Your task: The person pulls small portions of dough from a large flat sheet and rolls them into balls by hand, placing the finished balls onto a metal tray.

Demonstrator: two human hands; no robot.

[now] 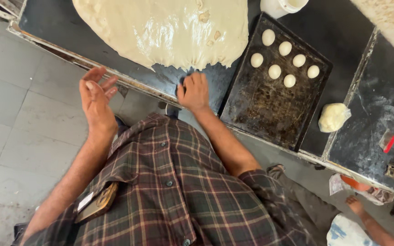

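A large, glossy mass of pale dough lies on the dark metal table. My right hand rests palm down on the table at the near edge of the dough, its fingers curled together. Whether a piece of dough sits under that palm is hidden. My left hand is raised off the table's front edge, over the grey floor, with its fingers spread and nothing in it. Flour dusts the palm.
To the right of my right hand, a dark baking tray holds several small dough balls at its far end. A bagged lump of dough and a white container are nearby. Another person's foot is at lower right.
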